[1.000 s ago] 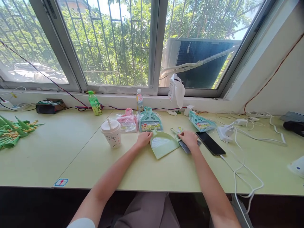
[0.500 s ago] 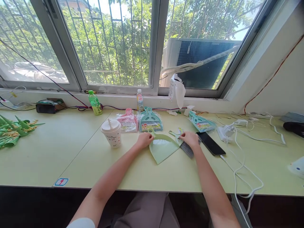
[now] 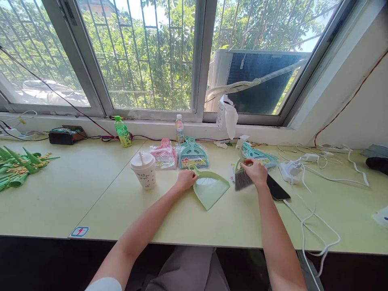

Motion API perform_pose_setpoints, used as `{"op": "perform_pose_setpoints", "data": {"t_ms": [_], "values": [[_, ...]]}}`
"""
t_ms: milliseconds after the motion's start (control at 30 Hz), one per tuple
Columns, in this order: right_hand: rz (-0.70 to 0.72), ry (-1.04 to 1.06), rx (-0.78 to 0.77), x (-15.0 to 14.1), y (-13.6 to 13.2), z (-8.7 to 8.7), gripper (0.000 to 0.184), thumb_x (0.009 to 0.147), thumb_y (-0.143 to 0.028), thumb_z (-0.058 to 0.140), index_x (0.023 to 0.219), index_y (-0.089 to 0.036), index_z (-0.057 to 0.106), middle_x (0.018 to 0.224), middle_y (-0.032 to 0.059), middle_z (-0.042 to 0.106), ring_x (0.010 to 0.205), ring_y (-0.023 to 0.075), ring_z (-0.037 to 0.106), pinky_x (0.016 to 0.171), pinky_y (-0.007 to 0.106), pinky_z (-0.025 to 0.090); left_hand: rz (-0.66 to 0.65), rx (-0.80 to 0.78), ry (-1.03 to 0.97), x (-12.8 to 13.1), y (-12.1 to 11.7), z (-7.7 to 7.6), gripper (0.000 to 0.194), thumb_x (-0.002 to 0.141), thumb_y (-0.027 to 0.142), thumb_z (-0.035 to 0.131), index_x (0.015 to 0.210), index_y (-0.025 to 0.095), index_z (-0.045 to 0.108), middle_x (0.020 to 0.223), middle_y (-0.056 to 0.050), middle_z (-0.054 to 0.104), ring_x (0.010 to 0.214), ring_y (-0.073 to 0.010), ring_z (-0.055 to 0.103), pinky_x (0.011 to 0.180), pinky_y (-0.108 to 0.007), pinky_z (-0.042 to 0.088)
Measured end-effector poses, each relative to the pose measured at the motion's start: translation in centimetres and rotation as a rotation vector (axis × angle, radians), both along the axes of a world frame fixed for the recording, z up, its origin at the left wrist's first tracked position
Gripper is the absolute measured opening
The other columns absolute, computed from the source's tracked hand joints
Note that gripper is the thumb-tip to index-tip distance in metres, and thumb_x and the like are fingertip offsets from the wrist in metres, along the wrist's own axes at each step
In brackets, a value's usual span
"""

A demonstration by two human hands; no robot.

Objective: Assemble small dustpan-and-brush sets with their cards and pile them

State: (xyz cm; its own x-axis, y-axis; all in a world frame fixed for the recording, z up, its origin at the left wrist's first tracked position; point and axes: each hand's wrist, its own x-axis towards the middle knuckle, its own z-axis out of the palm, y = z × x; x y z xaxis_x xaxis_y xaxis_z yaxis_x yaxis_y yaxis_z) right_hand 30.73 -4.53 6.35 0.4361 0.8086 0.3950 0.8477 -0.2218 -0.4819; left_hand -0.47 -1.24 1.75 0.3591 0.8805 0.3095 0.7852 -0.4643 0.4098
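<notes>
A light green dustpan (image 3: 211, 190) lies on the yellow table, its open edge facing down and to the right. My left hand (image 3: 185, 180) grips it by the handle at its upper left. To its right, my right hand (image 3: 256, 171) holds a small green hand brush (image 3: 242, 180), grey bristles hanging down; part of its handle is hidden by my fingers. Whether the bristle tips touch the table I cannot tell. Just beyond my right wrist lies a black phone (image 3: 278, 188), partly covered by my hand.
A lidded paper cup (image 3: 144, 173) stands left of my left hand. Behind are bagged dustpan sets, pink (image 3: 164, 155) and teal (image 3: 193, 155), with another teal set (image 3: 260, 155) near my right hand. White cables (image 3: 321, 226) and a power adapter (image 3: 290, 170) lie at right.
My right hand has moved right with the brush, lifting it away from the dustpan so that its bristles hang downward. My left hand stays on the dustpan handle. The view has shifted slightly.
</notes>
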Motion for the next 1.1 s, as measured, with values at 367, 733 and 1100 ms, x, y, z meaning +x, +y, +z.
{"op": "perform_pose_setpoints", "data": {"t_ms": [367,733,1100], "values": [[0.676,-0.144,-0.394,-6.9,-1.6,0.1,0.016,0.07,-0.038,0.068,0.073,-0.022,0.064,0.083,-0.0001,0.07,0.078,0.0164,0.061,0.066,0.026,0.037,-0.596,-0.499,-0.286,0.0,-1.0,2.4,0.021,0.078,0.035,0.059,0.074,0.015,0.064,0.057,0.0,0.056,0.052,-0.0108,0.051,0.052,-0.022,0.039],[0.739,-0.148,-0.41,-9.1,-1.9,-0.2,0.018,0.073,-0.04,0.068,0.077,-0.024,0.063,0.084,-0.0012,0.069,0.078,0.0161,0.061,0.061,0.024,0.035,-0.504,0.449,0.16,-0.9,-0.1,1.8,0.031,0.084,0.036,0.062,0.11,0.02,0.058,0.111,-0.01,0.057,0.104,-0.0229,0.053,0.087,-0.035,0.045],[0.788,0.006,-0.259,-9.8,-0.5,-2.7,0.018,0.075,-0.038,0.068,0.077,-0.021,0.062,0.084,0.0003,0.066,0.079,0.0149,0.06,0.07,0.025,0.041,-0.575,0.619,0.423,-0.5,-0.1,0.7,0.028,0.092,0.01,0.041,0.11,0.017,0.061,0.107,-0.011,0.063,0.104,-0.0202,0.057,0.094,-0.036,0.042]]}}
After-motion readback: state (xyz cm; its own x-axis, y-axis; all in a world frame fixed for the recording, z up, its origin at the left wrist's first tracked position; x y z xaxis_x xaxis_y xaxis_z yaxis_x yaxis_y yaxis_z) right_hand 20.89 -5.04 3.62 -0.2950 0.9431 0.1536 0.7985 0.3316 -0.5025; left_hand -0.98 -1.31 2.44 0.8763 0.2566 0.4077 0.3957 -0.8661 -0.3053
